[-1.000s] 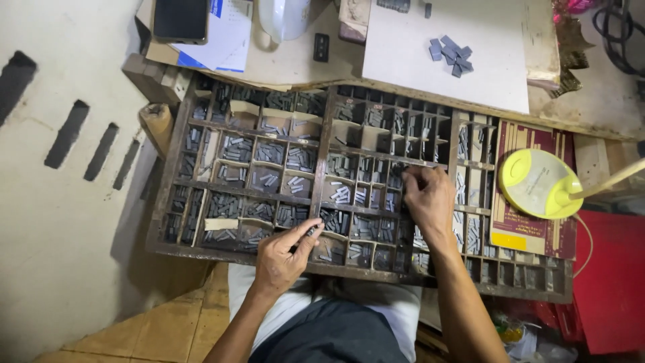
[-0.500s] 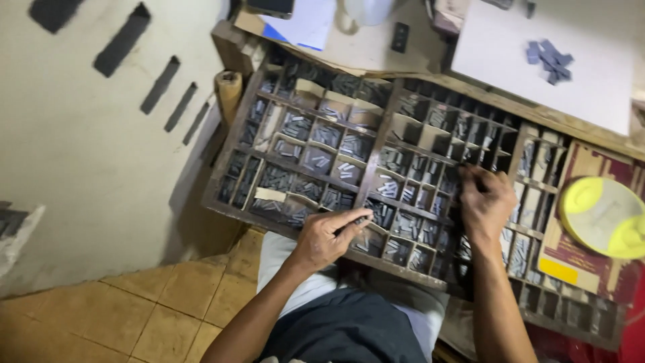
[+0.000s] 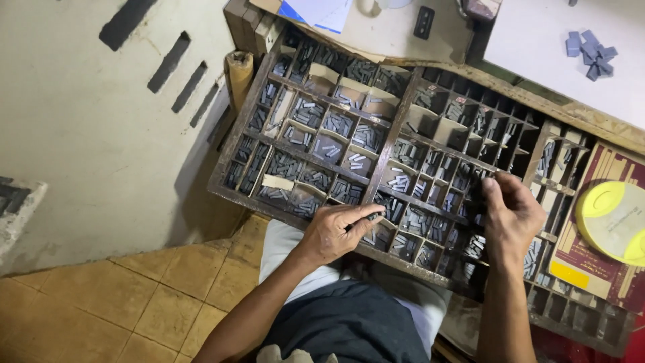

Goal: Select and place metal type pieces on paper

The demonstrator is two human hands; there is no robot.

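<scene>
Moved: our view swung left; hands kept place over tray (image 3: 232, 176).
L hand (image 3: 332, 232): pinching type (image 3: 373, 216).
R hand (image 3: 512, 215): fingers curled, picking in compartment.
Tip: we lift pcs straight, w/o spilling neighbours.

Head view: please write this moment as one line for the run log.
left hand: pinching small metal pieces | right hand: fingers in a compartment | wooden type case: many compartments with grey pieces

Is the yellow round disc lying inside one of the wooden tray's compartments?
No, the yellow round disc lies on a red book beside the wooden tray, to the right of the right hand.
</scene>
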